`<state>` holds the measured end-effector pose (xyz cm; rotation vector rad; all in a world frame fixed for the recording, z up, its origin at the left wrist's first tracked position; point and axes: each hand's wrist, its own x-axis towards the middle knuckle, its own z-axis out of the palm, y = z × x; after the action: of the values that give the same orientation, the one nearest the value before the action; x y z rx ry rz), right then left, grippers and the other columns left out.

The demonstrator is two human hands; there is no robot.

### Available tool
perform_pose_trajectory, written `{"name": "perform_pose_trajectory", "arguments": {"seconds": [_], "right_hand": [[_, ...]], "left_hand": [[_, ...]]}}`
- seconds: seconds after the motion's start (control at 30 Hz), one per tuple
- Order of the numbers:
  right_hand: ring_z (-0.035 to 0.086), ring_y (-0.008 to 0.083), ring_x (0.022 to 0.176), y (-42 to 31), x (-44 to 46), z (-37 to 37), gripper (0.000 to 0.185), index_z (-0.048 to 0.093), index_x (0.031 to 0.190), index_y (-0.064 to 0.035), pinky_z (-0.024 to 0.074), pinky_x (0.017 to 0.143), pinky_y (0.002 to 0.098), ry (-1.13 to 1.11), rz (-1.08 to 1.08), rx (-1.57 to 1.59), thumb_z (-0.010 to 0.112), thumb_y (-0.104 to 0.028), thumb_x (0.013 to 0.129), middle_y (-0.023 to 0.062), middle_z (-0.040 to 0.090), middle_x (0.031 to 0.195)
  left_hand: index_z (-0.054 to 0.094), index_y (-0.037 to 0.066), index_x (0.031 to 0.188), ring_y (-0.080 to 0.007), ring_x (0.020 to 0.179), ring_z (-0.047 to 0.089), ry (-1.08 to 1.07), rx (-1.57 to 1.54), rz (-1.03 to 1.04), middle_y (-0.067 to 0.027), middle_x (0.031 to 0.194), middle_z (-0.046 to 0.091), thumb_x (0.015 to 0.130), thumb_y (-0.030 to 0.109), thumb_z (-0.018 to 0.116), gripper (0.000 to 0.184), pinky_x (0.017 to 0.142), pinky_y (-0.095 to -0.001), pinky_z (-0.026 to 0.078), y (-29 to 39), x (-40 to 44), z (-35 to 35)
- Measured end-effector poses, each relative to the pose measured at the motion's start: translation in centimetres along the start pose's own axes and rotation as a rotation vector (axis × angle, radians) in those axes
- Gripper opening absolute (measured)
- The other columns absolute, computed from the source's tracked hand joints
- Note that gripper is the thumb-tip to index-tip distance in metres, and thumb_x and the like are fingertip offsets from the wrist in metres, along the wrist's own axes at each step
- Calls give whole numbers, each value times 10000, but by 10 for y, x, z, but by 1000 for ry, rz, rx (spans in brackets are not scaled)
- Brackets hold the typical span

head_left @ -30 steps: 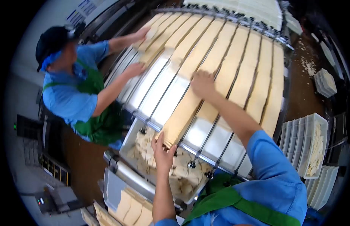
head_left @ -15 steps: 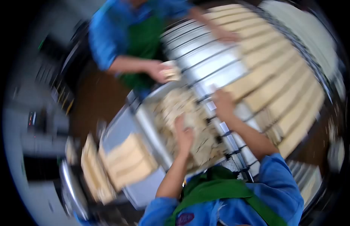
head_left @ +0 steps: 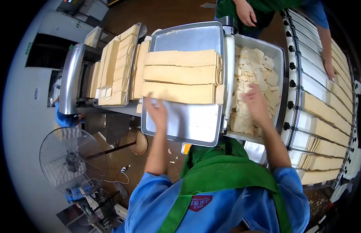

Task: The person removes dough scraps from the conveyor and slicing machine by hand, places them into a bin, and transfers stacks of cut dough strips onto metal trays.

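Note:
My left hand (head_left: 156, 112), fingers apart, is at the near edge of stacked pale dough strips (head_left: 176, 92) lying in rows on a metal tray (head_left: 188, 122). Its fingertips overlap the nearest strip; whether they touch it I cannot tell. Slightly blurred, my right hand (head_left: 256, 104) hovers over or touches a bin (head_left: 279, 50) full of torn dough scraps (head_left: 260, 72). Its fingers are spread, and nothing shows in them.
Right of the bin runs a conveyor with guide rails (head_left: 295, 77) and long dough strips (head_left: 324, 106). A co-worker's hands (head_left: 246, 13) are at the top and over the conveyor. More stacked strips (head_left: 124, 58) stand left. A fan (head_left: 71, 161) is at lower left.
The view has swung toward the tray. My left hand has gone from the scrap bin to the tray, my right from the conveyor to the bin. The co-worker's near hand no longer holds a pale piece.

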<state>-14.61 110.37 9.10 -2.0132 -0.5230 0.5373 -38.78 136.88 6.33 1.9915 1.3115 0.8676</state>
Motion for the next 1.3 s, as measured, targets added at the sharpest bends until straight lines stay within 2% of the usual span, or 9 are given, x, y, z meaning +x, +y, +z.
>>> {"name": "perform_pose_trajectory", "arguments": {"seconds": [0.1, 0.27, 0.33, 0.37, 0.47, 0.6, 0.77, 1.07, 1.3], "right_hand": [[610, 238, 721, -4, 9, 64, 503, 385, 1264, -6, 485, 675, 341, -31, -9, -74, 610, -143, 836, 126, 606, 780], [586, 263, 729, -27, 8, 50, 559, 365, 1283, 15, 483, 721, 362, 180, 54, -323, 610, -88, 791, 117, 577, 802], [576, 321, 859, -40, -4, 42, 703, 315, 1338, 1, 468, 807, 412, 466, -346, -1114, 670, -128, 745, 169, 573, 966], [552, 349, 929, -41, -5, 53, 773, 287, 1364, -14, 456, 839, 425, 256, -349, -895, 700, -153, 725, 194, 544, 1041], [513, 394, 1043, -44, -4, 114, 915, 240, 1410, -56, 448, 876, 452, -221, -163, -179, 763, -244, 683, 242, 490, 1165], [538, 387, 1034, -65, -22, 134, 981, 190, 1448, -91, 451, 886, 465, -308, 71, -680, 764, -250, 668, 247, 501, 1158], [532, 412, 1038, -60, -16, 158, 753, 294, 1414, -183, 470, 855, 447, -271, 100, -973, 662, -229, 758, 248, 497, 1165], [595, 383, 896, -73, -45, 62, 382, 493, 1254, -254, 516, 696, 430, 125, -217, -643, 432, -175, 886, 294, 481, 1153], [454, 437, 1164, -26, -21, -175, 915, 229, 1385, 9, 377, 1005, 458, 441, -218, -350, 681, -475, 753, 331, 383, 1303]], "left_hand": [[410, -61, 1288, -340, 1085, 501, 192, 320, 237, -225, 1199, 506, 872, 74, 506, 448, 907, -414, 419, -74, 61, -19], [300, -94, 1366, -393, 1137, 484, -209, 86, 137, -298, 1248, 484, 930, 188, 415, 532, 995, -408, 356, -122, 123, -17], [277, -87, 1384, -386, 1128, 486, -474, -46, -55, -288, 1216, 511, 947, 227, 390, 550, 996, -418, 344, -85, 132, -20], [301, -50, 1386, -388, 1034, 505, -305, -57, 224, -255, 1070, 564, 935, 257, 446, 564, 935, -440, 372, -121, 134, 7], [358, 16, 1373, -396, 1010, 493, -429, 196, 97, -253, 998, 549, 911, 317, 507, 572, 902, -441, 388, -67, 112, -9], [459, 71, 1294, -446, 1164, 395, -757, 292, 126, -272, 1197, 504, 779, 459, 669, 679, 967, -476, 362, -78, 87, -55], [292, 32, 1370, -428, 1096, 458, -1033, 409, 286, -305, 1222, 438, 569, 284, 866, 1017, 961, -444, 388, -76, 87, -60], [412, 13, 1225, -371, 1105, 353, -353, 251, 383, -227, 1109, 429, 546, 149, 806, 796, 968, -457, 307, -6, 16, -45], [384, -22, 1270, -350, 1157, 370, -234, -86, 612, -218, 1208, 359, 585, 131, 799, 816, 977, -447, 347, 199, -54, 102]]}}
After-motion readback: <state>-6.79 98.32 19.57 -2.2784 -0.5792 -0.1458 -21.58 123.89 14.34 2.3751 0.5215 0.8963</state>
